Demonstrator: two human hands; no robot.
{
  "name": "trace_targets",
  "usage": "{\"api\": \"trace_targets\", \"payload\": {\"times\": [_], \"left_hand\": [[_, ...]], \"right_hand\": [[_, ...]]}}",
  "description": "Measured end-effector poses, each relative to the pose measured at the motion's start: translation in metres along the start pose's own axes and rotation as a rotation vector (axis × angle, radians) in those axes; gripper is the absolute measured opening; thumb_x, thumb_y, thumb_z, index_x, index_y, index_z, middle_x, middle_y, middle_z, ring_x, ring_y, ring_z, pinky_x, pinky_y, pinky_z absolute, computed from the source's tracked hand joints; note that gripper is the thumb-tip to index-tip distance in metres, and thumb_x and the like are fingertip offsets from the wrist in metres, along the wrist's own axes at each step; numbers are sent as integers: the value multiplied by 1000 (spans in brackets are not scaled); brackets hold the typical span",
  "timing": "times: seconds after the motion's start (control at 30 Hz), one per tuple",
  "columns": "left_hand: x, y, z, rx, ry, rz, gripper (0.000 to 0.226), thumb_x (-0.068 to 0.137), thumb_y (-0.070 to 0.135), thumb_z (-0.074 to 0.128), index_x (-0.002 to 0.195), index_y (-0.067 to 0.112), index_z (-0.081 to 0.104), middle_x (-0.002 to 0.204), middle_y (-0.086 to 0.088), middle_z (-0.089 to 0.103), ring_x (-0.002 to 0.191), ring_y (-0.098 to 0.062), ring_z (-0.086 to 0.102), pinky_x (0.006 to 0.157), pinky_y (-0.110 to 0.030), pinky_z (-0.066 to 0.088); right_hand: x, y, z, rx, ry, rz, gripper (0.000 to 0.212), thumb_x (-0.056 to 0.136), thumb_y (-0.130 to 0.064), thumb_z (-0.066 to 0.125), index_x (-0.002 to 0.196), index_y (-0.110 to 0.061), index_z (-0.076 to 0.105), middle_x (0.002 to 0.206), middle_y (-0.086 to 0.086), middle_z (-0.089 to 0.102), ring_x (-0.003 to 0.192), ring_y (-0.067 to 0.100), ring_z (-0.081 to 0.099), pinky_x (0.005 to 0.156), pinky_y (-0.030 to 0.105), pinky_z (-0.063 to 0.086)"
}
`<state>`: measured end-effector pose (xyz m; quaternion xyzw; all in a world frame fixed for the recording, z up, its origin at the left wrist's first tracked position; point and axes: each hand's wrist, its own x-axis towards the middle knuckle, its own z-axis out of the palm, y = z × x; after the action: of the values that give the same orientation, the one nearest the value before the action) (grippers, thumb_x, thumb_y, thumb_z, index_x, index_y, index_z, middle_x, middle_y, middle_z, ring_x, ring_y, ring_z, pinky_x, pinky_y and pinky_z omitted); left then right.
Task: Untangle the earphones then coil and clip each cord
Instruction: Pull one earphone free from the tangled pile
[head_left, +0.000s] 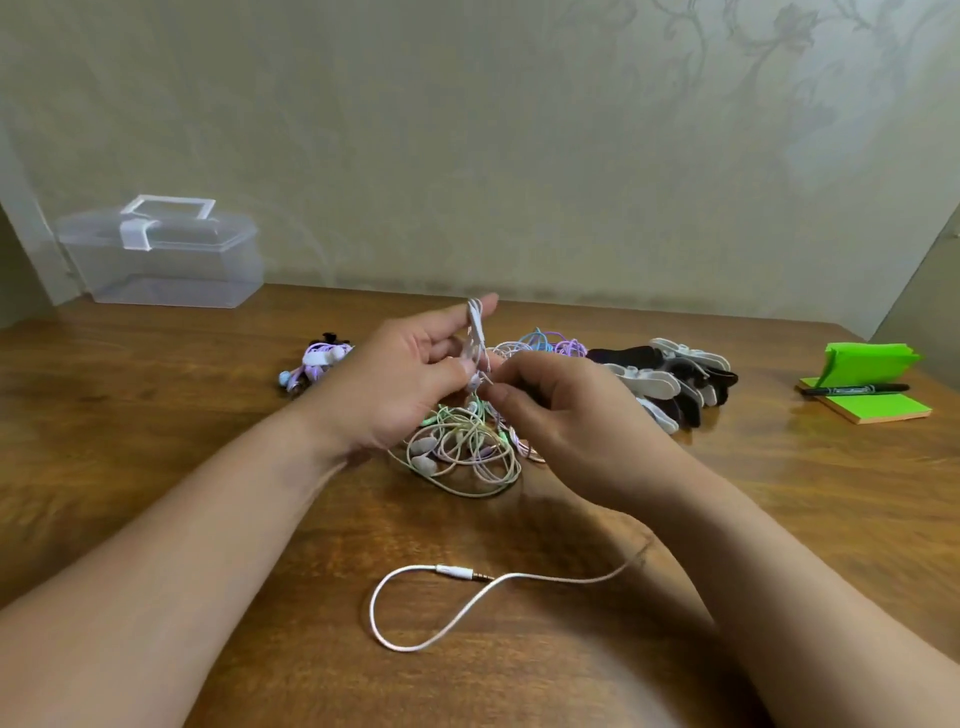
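Both hands work above the middle of the table (156, 415), just over a tangle (467, 449) of pastel earphones lying on the wood at the frame's center.

The left hand (410, 376) is palm-up with its fingers partly curled. Loops of a white cord (475, 332) are wound round its raised fingers, and the thumb presses against them. The index fingertip sticks up past the loops.

The right hand (566, 415) sits just right of it, knuckles toward the camera. Its fingers are curled in, and thumb and forefinger pinch the same white cord right below the loops, touching the left hand's fingertips. How the other right fingers lie cannot be told.

In the lower center, 1 loose length of cord curves in a loop on the table and ends in a plug (457, 571). Its other end passes under the right forearm.

Behind the right hand, right of center, lies a pile of black and white clips (670, 379), with more colored cords just left of it. Left of the left hand lies 1 small bundle (317, 364) of purple and white earphones.

A clear lidded box (166, 260) stands in the upper left by the wall. At the right edge are green notes (878, 408) with a black pen (857, 388) lying across them.
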<state>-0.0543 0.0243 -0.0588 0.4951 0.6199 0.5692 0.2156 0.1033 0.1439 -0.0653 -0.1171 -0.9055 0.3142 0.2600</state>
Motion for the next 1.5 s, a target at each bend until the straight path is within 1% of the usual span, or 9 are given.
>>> {"api": "trace_targets", "payload": {"times": [0.17,0.27,0.37,0.6,0.8,0.97,1.17,1.37,1.5], "left_hand": [[-5,1,4,361,-122,68,49,104,12,59,145,40,57,101,17,71,84,3,56,82,-26,47],[-12,9,8,354,-271,40,21,105,21,61,122,27,69,88,3,68,81,-4,55,76,-37,49],[-16,17,10,283,-359,18,13,102,20,63,109,11,69,91,-14,67,85,-12,56,83,-51,51],[-20,25,6,30,-582,16,33,102,7,58,133,11,64,101,-5,71,98,-10,61,91,-24,49],[-12,19,10,-393,-333,-9,56,90,4,61,145,16,57,96,-8,72,79,-10,64,76,-19,54],[-5,18,9,-510,-137,-32,60,90,7,60,149,15,49,103,-10,72,71,-8,60,70,-19,54],[-5,19,5,-552,-136,-79,42,104,11,40,142,11,57,106,-17,70,82,-18,62,75,-30,57],[-4,15,8,-420,-132,-64,40,108,10,40,145,18,53,118,-17,68,79,-10,62,81,-27,58],[-4,15,9,-389,-113,-50,38,108,19,43,145,21,52,127,-9,73,78,-7,64,89,-31,53]], "right_hand": [[-1,-3,-14,-32,106,-46,15,98,-27,72,83,-22,69,64,-11,62,56,5,50,52,17,34],[1,-1,-28,84,174,-28,12,93,-27,79,86,-20,72,75,-2,72,67,17,64,58,31,47],[2,-1,-37,257,124,-39,11,92,-19,79,90,-10,73,82,3,78,68,13,68,60,25,50],[6,13,-40,733,-95,127,17,87,-29,73,74,-18,69,62,0,54,49,8,35,44,18,28],[6,20,-15,825,-98,184,22,96,-27,61,87,-7,63,54,-6,33,45,5,22,42,17,20],[6,7,6,637,-44,110,26,107,-16,53,121,1,67,57,-18,55,49,-4,45,50,8,35],[3,7,3,426,-22,54,30,109,-15,52,137,-17,64,62,-27,61,58,-10,56,58,5,40],[3,6,4,426,-23,63,24,107,-20,57,129,-21,69,70,-19,63,60,-6,54,62,8,40],[5,12,9,293,7,81,16,106,-36,61,103,-25,72,71,-1,50,65,14,44,64,35,37]]}}
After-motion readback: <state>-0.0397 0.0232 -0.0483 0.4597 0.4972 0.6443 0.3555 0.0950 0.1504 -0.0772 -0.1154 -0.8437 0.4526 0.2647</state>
